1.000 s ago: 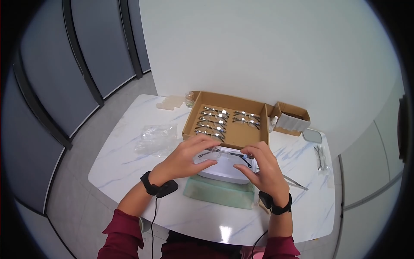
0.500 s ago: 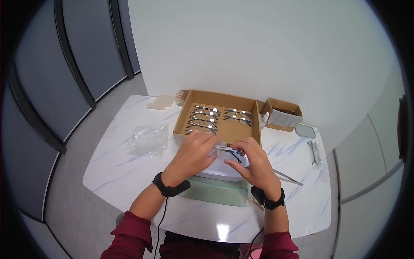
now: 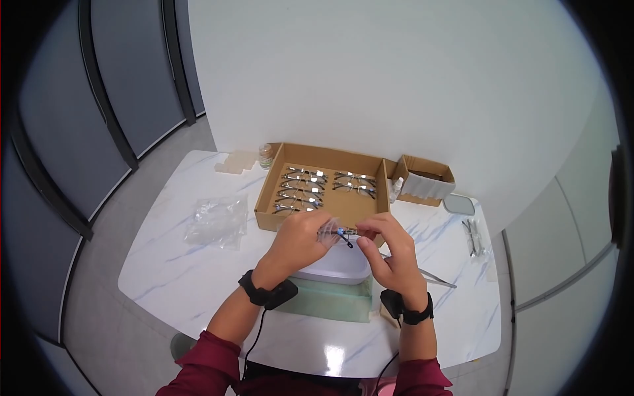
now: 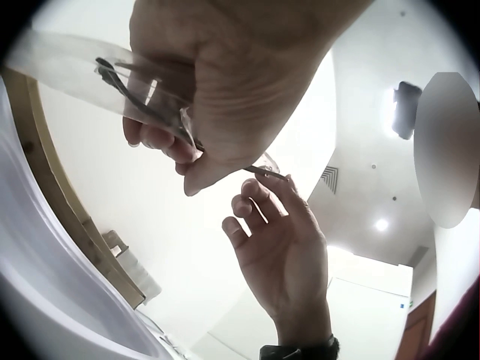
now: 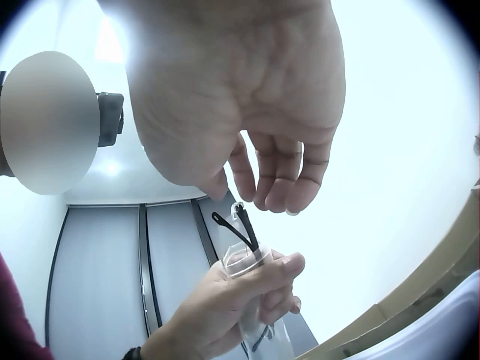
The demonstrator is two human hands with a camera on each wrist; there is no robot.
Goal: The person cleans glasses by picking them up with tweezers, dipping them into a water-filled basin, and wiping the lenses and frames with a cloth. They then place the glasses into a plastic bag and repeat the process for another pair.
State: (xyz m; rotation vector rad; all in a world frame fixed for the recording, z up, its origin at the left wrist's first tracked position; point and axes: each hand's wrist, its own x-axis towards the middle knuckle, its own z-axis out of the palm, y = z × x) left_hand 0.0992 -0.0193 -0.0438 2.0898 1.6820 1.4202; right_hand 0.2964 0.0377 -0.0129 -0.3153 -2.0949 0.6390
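My left hand [image 3: 300,239] grips a clear plastic sleeve [image 3: 327,233] around a pair of thin-framed glasses [image 3: 350,245]. In the left wrist view a dark temple tip [image 4: 111,73] shows through the sleeve. At the other end, a black temple [image 5: 244,225] and the hinge corner stick out of the sleeve's mouth [image 5: 238,264] in the right wrist view. My right hand [image 3: 396,256] is at that protruding end, index fingertip right at it, thumb and other fingers spread apart. The left palm hides the middle of the glasses. Below both hands stands a white basin [image 3: 340,269].
Behind the basin, a cardboard tray [image 3: 350,211] holds two columns of glasses [image 3: 300,191]. Clear bags [image 3: 218,221] lie left, a green cloth [image 3: 330,303] in front. To the right are a small bottle [image 3: 396,189], a small carton [image 3: 429,168], wrapped glasses [image 3: 472,237] and a grey metal strip [image 3: 437,279].
The glasses have slid into the sleeve, the left hand closing around sleeve and frame. The right hand has loosened from its pinch to a fingertip at the end. The head view has shifted.
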